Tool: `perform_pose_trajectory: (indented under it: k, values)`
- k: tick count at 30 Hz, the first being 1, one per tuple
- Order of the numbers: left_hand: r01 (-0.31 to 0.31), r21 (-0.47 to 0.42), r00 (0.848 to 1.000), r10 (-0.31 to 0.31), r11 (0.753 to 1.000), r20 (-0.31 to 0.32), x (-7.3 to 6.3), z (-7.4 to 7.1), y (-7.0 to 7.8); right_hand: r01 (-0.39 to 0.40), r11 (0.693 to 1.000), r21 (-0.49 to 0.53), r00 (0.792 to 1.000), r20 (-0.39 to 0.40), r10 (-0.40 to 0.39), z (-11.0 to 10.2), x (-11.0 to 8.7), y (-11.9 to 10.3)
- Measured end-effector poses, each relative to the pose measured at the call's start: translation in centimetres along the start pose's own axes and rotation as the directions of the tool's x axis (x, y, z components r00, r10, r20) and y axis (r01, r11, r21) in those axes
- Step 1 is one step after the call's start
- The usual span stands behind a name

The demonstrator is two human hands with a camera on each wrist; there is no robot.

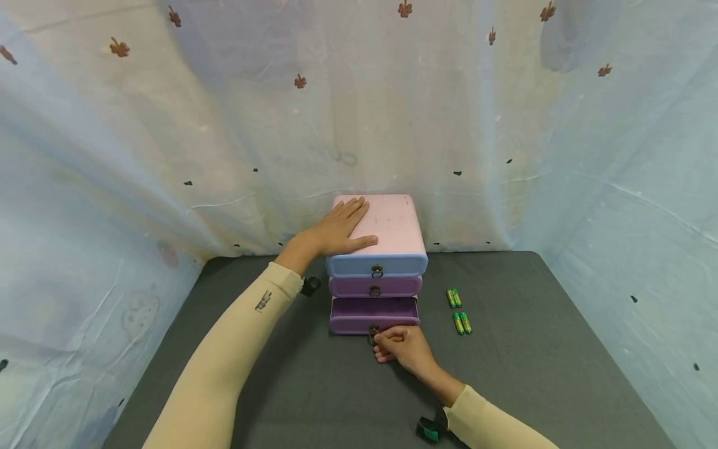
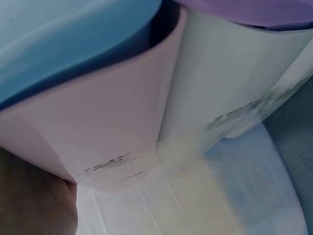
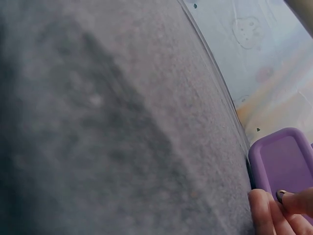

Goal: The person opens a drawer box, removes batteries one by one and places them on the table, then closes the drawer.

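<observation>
A small three-tier drawer unit (image 1: 392, 221) with a pink top stands at the back middle of the table. My left hand (image 1: 339, 229) rests on its top with fingers spread; in the left wrist view only part of that hand (image 2: 36, 200) shows beside the pink side wall (image 2: 107, 107). The bottom purple drawer (image 1: 348, 325) is pulled out part way, and no contents show in its visible part. My right hand (image 1: 406, 349) pinches the ring pull (image 1: 372, 337) on its front. In the right wrist view the fingers (image 3: 261, 210) meet at the pull before the purple drawer front.
Several green batteries (image 1: 459, 312) lie in two pairs on the dark grey table (image 1: 521, 374), right of the drawers. The blue top drawer (image 1: 348, 266) and purple middle drawer (image 1: 348, 287) are closed. A patterned curtain (image 1: 280, 125) hangs close behind the unit.
</observation>
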State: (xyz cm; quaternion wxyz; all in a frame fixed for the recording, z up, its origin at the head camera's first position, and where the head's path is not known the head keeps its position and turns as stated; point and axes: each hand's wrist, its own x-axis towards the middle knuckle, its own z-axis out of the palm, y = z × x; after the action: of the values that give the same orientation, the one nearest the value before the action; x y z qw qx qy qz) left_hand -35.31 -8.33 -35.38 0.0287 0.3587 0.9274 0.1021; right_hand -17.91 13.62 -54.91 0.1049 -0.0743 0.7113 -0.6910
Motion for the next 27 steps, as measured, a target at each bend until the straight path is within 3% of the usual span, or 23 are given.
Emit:
perform_pose_trajectory:
  k: [8,19,27]
  values:
    - [-0.017,-0.041,1.000,0.016,0.999,-0.021,-0.2,-0.2,0.2,-0.014,1.000,-0.018,1.000,0.015,0.015,0.0,-0.7,0.0]
    - [0.003,-0.029,1.000,-0.002,1.000,0.017,0.8,0.7,-1.1,-0.042,0.999,-0.021,0.999,0.026,0.043,0.1,-1.7,0.3]
    - [0.021,-0.022,0.999,-0.020,1.000,0.031,0.9,0.7,-1.1,-0.034,0.999,-0.017,0.999,0.041,0.035,0.2,-2.5,0.4]
